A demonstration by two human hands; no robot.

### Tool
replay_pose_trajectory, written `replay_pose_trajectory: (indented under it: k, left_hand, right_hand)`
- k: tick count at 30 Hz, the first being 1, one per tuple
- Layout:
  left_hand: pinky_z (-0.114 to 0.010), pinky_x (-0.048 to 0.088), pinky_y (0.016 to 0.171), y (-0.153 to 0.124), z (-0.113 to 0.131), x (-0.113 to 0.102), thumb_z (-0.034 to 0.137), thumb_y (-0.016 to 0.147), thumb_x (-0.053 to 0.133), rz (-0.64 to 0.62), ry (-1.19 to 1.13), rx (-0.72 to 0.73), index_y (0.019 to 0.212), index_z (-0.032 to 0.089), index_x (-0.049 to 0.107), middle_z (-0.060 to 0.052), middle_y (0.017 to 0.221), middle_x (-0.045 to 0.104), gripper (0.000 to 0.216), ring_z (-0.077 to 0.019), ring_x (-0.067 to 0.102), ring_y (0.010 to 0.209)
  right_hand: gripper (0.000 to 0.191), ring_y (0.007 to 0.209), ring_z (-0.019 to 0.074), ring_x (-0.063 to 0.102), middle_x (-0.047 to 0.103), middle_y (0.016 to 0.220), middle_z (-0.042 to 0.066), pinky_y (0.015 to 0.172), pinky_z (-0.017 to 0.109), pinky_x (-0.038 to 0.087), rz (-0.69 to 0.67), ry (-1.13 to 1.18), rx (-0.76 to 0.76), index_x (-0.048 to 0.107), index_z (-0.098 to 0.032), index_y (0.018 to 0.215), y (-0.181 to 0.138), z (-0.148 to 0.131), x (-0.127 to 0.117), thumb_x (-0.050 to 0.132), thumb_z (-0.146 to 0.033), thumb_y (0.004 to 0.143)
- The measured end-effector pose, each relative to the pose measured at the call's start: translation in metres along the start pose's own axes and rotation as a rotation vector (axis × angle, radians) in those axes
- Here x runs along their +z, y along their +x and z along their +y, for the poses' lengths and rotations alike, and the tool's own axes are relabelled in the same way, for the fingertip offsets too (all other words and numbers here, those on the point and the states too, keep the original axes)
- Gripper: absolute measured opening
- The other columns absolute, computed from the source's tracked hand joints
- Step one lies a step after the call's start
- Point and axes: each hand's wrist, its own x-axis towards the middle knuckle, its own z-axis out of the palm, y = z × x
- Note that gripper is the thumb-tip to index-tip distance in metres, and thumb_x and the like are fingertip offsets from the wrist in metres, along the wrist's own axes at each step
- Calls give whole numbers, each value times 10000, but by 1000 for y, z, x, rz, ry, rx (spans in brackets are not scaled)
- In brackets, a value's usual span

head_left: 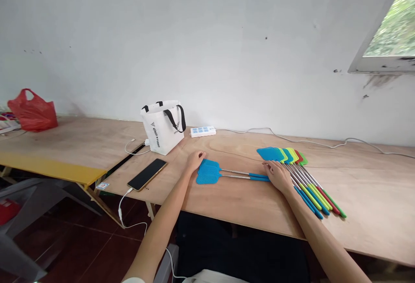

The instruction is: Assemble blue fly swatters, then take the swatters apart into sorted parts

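Note:
Two or three blue fly swatters (209,173) lie stacked on the plywood table (246,205), heads to the left, metal shafts running right. My left hand (195,160) rests on the blue heads, fingers curled over them. My right hand (278,175) lies flat on the blue handle ends of those swatters, fingers stretched out. Just right of it is a fanned row of several swatters (293,162) in blue, green, yellow and red, handles pointing toward me.
A black phone (147,174) on a white charging cable lies left of my left hand. Behind it stand a white tote bag (164,126) and a white power strip (202,131). A red plastic bag (32,110) sits on the far left table.

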Motion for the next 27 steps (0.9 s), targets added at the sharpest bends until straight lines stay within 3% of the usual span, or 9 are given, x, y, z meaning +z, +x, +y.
replay_pose_trajectory:
  k: [5, 10, 21, 27]
  left_hand:
    - [-287, 347, 653, 0, 0, -1, 371, 996, 485, -6, 2, 3, 698, 189, 640, -46, 737, 677, 382, -198, 598, 718]
    - [-289, 348, 655, 1, 1, 0, 359, 987, 497, -11, 4, -12, 717, 187, 662, -46, 732, 673, 360, -197, 597, 712]
    - [-290, 327, 651, 0, 4, -2, 349, 979, 491, -7, -8, -9, 688, 190, 619, -46, 721, 658, 356, -199, 575, 703]
    - [-295, 370, 682, -2, 9, -5, 348, 943, 514, 4, -73, -12, 652, 197, 608, -52, 720, 661, 341, -206, 583, 716]
  right_hand:
    - [339, 1094, 227, 612, 711, 1119, 57, 969, 383, 413, -104, 44, -231, 665, -246, 1068, -1, -27, 3, 369, -410, 1051]
    - [318, 1058, 229, 622, 691, 1146, 69, 971, 410, 437, -196, 45, -426, 646, -242, 1119, -4, -55, 9, 407, -440, 1050]
    - [322, 1124, 242, 639, 701, 1229, 43, 973, 442, 485, -245, 124, -380, 697, -300, 1156, -6, -67, 13, 407, -394, 1053]
    - [320, 1043, 237, 664, 735, 1110, 52, 944, 422, 515, -226, 159, -334, 701, -259, 1069, -7, -70, 18, 406, -378, 1049]
